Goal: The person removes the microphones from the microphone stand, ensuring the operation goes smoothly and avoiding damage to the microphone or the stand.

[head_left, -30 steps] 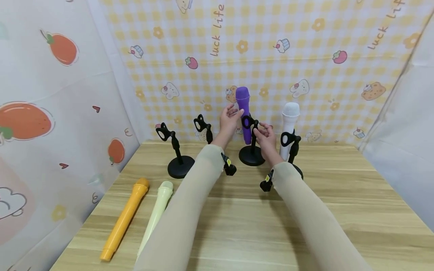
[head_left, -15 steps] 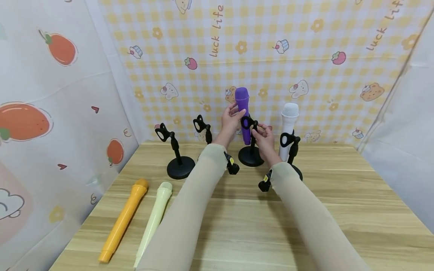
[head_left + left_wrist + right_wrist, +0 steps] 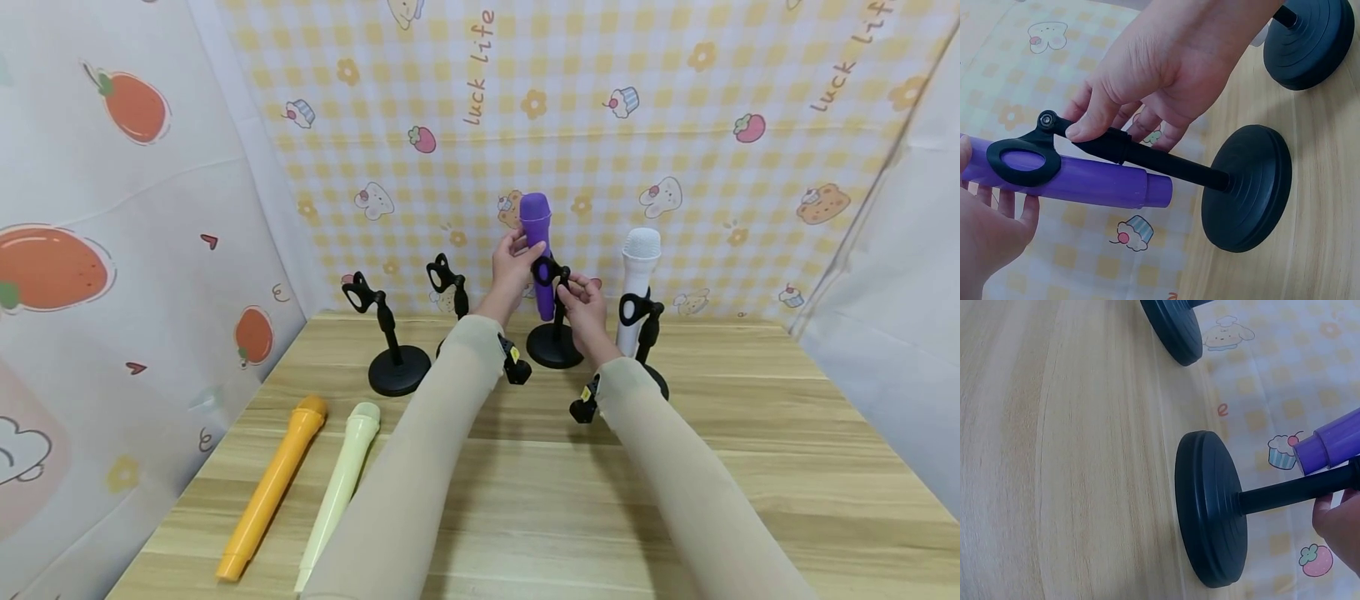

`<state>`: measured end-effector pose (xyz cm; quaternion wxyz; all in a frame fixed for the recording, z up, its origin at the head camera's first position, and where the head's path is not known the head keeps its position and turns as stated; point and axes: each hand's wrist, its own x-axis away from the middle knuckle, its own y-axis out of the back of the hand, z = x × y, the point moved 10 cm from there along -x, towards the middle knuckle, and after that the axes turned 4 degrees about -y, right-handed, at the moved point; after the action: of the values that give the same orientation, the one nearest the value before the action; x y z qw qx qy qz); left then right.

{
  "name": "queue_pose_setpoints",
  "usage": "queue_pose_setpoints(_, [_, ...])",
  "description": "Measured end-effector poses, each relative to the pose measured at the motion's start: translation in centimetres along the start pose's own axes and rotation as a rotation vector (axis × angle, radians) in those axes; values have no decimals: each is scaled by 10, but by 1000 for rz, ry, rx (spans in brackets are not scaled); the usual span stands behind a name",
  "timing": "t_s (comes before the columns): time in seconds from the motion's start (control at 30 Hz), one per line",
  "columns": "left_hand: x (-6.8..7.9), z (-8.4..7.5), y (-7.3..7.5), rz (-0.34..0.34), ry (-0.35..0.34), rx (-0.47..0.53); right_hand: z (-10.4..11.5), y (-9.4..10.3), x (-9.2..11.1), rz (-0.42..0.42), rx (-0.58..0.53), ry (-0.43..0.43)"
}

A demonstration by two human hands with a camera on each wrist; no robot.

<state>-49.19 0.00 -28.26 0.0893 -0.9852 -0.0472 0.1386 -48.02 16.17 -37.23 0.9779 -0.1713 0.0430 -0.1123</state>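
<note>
A purple microphone (image 3: 535, 218) stands nearly upright in the clip of a black microphone stand (image 3: 557, 343). My left hand (image 3: 512, 265) grips the microphone just above the clip, thumb in front and fingers behind. In the left wrist view, the clip ring wraps the purple body and the microphone's lower end juts past it. My right hand (image 3: 587, 307) pinches the stand's stem below the clip joint; its thumb lies along the stem in the left wrist view. The right wrist view shows only part of my right hand (image 3: 1342, 528) at the edge.
A white microphone (image 3: 641, 250) sits in another stand on the right. Two stands without microphones, one far left (image 3: 399, 369) and one (image 3: 448, 279) partly behind my left arm, stand at left. An orange microphone (image 3: 273, 487) and a pale yellow microphone (image 3: 341, 483) lie on the wooden table.
My left hand has shifted slightly right along the purple microphone. The microphone and stand hold nearly the same place, and my right hand has barely moved.
</note>
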Motion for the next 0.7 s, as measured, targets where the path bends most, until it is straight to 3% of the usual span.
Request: queue_pose_setpoints(0.7, [3,-6,1,-1,-12,48,3,1,3,-17,-40,1])
